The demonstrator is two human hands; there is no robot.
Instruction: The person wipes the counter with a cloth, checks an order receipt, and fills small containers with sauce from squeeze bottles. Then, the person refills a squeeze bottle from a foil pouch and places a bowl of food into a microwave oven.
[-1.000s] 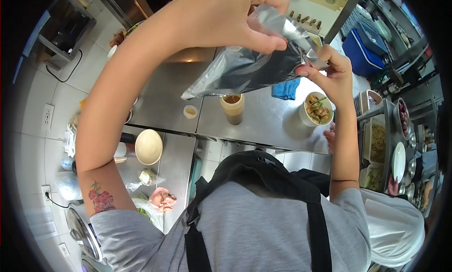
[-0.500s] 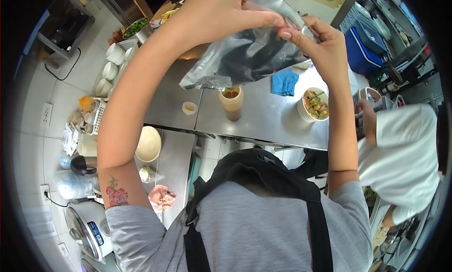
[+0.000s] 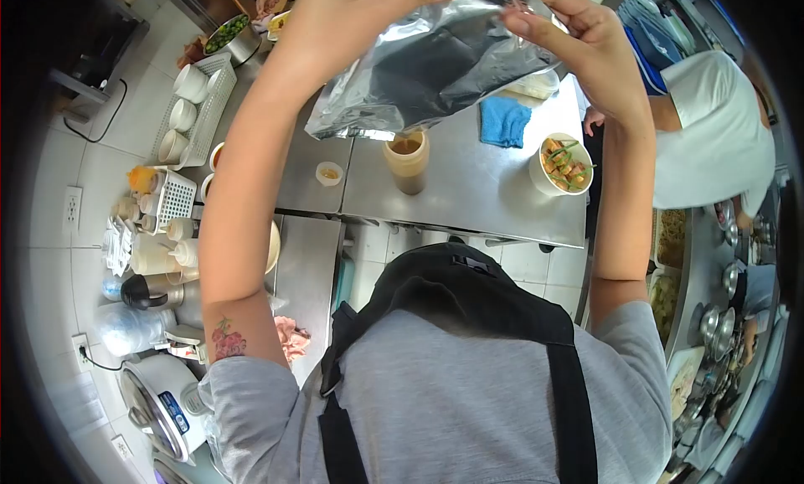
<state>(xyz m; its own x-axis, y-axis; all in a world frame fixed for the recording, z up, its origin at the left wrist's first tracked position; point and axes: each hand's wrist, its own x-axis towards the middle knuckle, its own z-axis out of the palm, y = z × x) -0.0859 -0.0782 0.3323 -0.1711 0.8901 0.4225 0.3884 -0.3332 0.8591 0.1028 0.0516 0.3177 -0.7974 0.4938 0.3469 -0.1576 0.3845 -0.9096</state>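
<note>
A silver foil bag hangs between my two hands high above the steel counter. My left hand grips its upper left edge, with the thumb on the foil and the other fingers partly cut off by the frame. At the upper right edge, my right hand pinches the bag between thumb and fingers. Beneath the bag's lower edge stands an uncapped squeeze bottle with brown contents. A small cup sits left of the bottle. To the right are a folded blue cloth and a white bowl of cubed food with green strips.
White bowls fill a rack at left, with squeeze bottles nearer me. A rice cooker stands at lower left. On the right, a co-worker in a white shirt stands close to my right arm, beside food trays.
My hands have moved apart, and the bag is spread wider and slightly higher. The co-worker on the right has shifted farther forward, uncovering the trays.
</note>
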